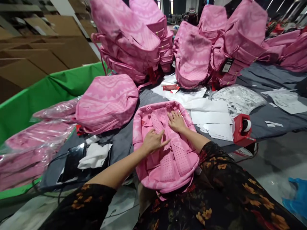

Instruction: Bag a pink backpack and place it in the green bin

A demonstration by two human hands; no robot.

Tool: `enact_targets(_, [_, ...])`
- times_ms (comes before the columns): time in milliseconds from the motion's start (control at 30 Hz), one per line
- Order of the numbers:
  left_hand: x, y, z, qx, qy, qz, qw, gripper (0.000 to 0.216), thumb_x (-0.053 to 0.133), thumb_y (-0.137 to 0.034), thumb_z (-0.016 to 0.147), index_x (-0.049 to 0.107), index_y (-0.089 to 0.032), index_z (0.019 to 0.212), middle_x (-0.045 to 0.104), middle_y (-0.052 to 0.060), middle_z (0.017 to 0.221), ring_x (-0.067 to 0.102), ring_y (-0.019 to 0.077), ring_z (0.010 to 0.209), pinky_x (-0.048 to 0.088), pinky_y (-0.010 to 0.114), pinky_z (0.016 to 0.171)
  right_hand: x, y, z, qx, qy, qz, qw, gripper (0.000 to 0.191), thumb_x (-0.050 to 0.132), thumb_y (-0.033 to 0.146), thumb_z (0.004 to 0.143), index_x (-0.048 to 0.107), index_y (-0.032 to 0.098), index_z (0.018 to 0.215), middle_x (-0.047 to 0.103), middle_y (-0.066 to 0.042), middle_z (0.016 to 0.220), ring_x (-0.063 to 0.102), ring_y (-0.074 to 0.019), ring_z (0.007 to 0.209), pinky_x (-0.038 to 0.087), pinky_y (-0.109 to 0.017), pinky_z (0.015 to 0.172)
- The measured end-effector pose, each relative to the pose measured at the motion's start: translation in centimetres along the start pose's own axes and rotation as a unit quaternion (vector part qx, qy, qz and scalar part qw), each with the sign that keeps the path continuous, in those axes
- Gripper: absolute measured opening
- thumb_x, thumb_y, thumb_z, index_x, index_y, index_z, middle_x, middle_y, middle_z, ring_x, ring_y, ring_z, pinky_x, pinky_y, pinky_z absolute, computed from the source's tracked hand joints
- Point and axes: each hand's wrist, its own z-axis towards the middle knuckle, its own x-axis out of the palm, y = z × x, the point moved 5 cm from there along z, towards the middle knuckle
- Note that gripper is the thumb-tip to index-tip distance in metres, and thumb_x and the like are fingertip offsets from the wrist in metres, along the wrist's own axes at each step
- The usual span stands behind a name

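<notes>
A pink backpack (147,172) lies in front of me with its back panel up, its lower end over the table's near edge. Two dotted shoulder straps (181,156) run down its middle. My left hand (154,140) is over the straps with its fingers apart, and I see nothing held in it. Farther up, my right hand (176,121) rests with spread fingers on the panel near the top of the straps. To the left sits another pink backpack (107,100) with its patterned front up.
Stacked pink backpacks (129,41) stand at the back. On the right are white papers (212,118), a clear plastic bag (240,97) and a red tape dispenser (242,131). A green bin (79,78) with plastic-wrapped pink bags is at left, near a white cloth (94,156).
</notes>
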Motion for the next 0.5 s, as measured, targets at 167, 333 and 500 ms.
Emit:
enact_targets(167, [0.9, 1.7, 5.1, -0.133, -0.043, -0.003, 0.990, 0.081, 0.055, -0.068, 0.093, 0.044, -0.023, 0.160, 0.041, 0.020, 0.165, 0.024, 0.0498, 0.155, 0.019, 0.070, 0.121, 0.2, -0.8, 0.7, -0.015, -0.010, 0.045, 0.999, 0.052, 0.045, 0.033, 0.104, 0.054, 0.017, 0.152, 0.058, -0.016, 0.152, 0.053, -0.0291, 0.141, 0.034, -0.046, 0.122])
enact_targets(333, [3.7, 2.0, 5.6, -0.123, 0.013, -0.029, 0.992, 0.083, 0.055, -0.073, 0.091, 0.039, -0.034, 0.162, 0.031, 0.014, 0.171, 0.002, 0.0506, 0.160, 0.009, 0.074, 0.122, -4.5, -7.1, 7.6, 0.019, -0.045, 0.094, 0.994, 0.032, 0.047, 0.032, 0.104, 0.071, 0.025, 0.123, 0.079, -0.006, 0.105, 0.073, -0.0209, 0.095, 0.054, -0.030, 0.085])
enact_targets(500, [4.0, 2.5, 5.1, -0.117, -0.016, -0.034, 0.992, 0.083, 0.060, -0.074, 0.089, 0.042, -0.036, 0.160, 0.036, 0.014, 0.169, 0.006, 0.0499, 0.160, 0.005, 0.074, 0.123, -5.6, -14.8, 15.0, 0.107, -0.074, 0.167, 0.977, 0.017, 0.059, 0.023, 0.097, 0.075, 0.018, 0.100, 0.077, -0.006, 0.091, 0.072, -0.0163, 0.082, 0.052, -0.024, 0.077])
